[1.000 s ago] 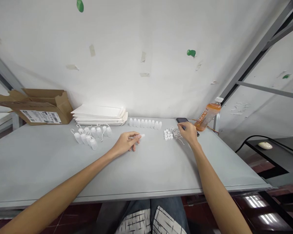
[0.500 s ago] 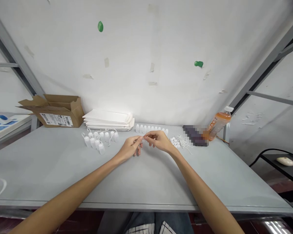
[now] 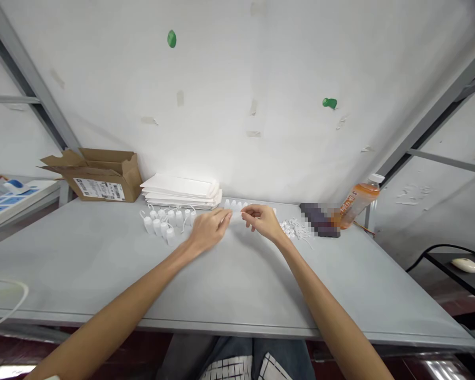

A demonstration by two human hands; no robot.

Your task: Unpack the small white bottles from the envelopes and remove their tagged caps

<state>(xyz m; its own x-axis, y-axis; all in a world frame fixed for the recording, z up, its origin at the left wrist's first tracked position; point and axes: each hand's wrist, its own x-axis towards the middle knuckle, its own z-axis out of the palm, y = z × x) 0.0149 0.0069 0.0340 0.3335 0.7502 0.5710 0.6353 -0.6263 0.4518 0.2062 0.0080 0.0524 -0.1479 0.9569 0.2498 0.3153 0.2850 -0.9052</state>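
My left hand (image 3: 211, 228) is closed, its thumb and fingers brought together above the middle of the table. Facing it a short gap away, my right hand (image 3: 262, 220) pinches a thin white cord end at its fingertips. Something pale shows between the two hands, too small to make out. Behind the hands stands a row of small white bottles (image 3: 233, 202), partly hidden by my right hand. Left of my left hand is a group of white bottles with cord loops (image 3: 157, 227). Right of my right hand lies a pile of white caps and cords (image 3: 298, 229).
A stack of white envelopes (image 3: 181, 191) and an open cardboard box (image 3: 103, 177) are at the back left. A dark, blurred-out object (image 3: 319, 220) and an orange drink bottle (image 3: 360, 200) are at the back right. A white cable (image 3: 21, 301) hangs at the left edge.
My hands were touching at the fingertips and have drawn slightly apart. My left hand has turned more back-up. The whole view has shifted a little.
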